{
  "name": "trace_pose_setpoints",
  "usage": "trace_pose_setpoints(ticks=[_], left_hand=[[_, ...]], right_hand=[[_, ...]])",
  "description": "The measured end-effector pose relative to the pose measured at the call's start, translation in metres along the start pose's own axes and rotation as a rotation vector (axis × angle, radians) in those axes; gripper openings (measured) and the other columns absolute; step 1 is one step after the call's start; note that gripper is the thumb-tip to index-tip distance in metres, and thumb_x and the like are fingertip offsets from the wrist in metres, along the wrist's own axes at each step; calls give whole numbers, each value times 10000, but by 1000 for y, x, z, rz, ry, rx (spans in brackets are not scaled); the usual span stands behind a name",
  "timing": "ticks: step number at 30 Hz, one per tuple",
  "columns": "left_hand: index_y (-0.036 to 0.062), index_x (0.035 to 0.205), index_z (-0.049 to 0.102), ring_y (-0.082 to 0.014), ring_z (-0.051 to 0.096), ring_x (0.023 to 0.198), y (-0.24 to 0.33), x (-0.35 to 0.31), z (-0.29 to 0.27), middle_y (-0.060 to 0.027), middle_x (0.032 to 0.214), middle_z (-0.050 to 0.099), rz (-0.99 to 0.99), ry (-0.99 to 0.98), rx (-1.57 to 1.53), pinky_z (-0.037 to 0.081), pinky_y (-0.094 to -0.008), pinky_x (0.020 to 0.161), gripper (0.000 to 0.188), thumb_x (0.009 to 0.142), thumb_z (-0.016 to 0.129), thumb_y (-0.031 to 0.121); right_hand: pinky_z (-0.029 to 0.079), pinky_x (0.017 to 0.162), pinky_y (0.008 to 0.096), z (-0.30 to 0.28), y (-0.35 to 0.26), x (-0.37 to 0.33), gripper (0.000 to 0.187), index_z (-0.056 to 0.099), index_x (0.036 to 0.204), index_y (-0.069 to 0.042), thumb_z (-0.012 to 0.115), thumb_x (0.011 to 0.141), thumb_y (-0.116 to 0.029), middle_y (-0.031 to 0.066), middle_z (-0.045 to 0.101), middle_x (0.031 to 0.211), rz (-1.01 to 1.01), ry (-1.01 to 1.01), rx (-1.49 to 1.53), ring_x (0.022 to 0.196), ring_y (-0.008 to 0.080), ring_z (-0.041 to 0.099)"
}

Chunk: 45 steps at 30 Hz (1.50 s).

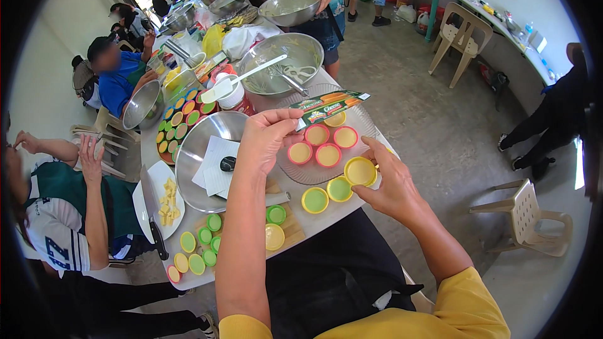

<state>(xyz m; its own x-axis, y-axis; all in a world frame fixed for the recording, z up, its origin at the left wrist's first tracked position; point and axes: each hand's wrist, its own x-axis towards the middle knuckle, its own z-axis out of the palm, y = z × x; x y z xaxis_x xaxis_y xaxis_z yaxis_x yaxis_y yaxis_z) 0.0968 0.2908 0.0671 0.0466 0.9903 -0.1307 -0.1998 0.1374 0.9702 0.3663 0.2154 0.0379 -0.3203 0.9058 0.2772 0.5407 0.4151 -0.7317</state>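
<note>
My left hand (271,133) is closed on the end of a flat green cheese packet (330,108), held above a clear ribbed plate (290,166). Several red cups (328,155) of pale batter sit on that plate, and the packet partly covers a yellow one behind them. My right hand (394,179) grips a yellow cup (360,171) of pale batter between thumb and fingers at the plate's near edge. Just left of it stand two yellow cups with green batter (315,200). Whether the gripped cup touches the table is unclear.
Left of my arm are a steel bowl (188,157) with paper, a knife (154,220) on a white plate of cheese pieces (169,204), and small green cups (205,236). A large mixing bowl (257,63) stands beyond. Co-workers line the table; a plastic chair (527,220) stands right.
</note>
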Motion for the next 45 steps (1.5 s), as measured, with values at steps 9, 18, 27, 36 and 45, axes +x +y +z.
trace_pose_setpoints(ticks=[9, 18, 27, 36, 45], left_hand=[[-48, 1118, 742, -176, 735, 833, 2, -2, 1, -94, 969, 734, -5, 18, 1, 673, -341, 801, 203, 922, 706, -7], [-63, 1060, 753, -182, 727, 848, 5, -4, 8, -128, 989, 737, 16, 26, -19, 668, -336, 752, 166, 912, 683, -36], [-54, 1099, 748, -195, 751, 849, 2, -4, -3, -123, 1007, 750, 9, 20, -13, 670, -338, 804, 194, 913, 723, -5], [-48, 1099, 749, -198, 754, 844, 0, -5, -7, -124, 1009, 751, 18, 16, -17, 668, -341, 801, 187, 923, 715, 7], [-49, 1108, 745, -200, 753, 853, 3, -5, -9, -125, 1016, 748, 7, 13, -16, 664, -342, 812, 194, 926, 708, 5]], right_hand=[[535, 915, 472, -1, 3, 8, 806, 437, 1454, -15, 816, 750, -120, 191, 694, 1098, 1, 37, 14, 1060, 410, 659], [538, 896, 464, 1, 23, 41, 778, 454, 1417, -25, 824, 743, -141, 203, 680, 1076, 51, 141, -29, 1045, 399, 667], [533, 916, 467, 10, 23, 41, 776, 454, 1410, -12, 828, 745, -155, 207, 683, 1085, 59, 112, -40, 1062, 405, 666], [551, 913, 474, 26, 10, 32, 755, 458, 1407, -31, 821, 759, -162, 241, 690, 1140, 29, 43, -16, 1080, 432, 677], [544, 913, 492, 49, -8, 38, 781, 438, 1408, 9, 829, 747, -131, 256, 682, 1148, -85, -3, 46, 1094, 445, 664]])
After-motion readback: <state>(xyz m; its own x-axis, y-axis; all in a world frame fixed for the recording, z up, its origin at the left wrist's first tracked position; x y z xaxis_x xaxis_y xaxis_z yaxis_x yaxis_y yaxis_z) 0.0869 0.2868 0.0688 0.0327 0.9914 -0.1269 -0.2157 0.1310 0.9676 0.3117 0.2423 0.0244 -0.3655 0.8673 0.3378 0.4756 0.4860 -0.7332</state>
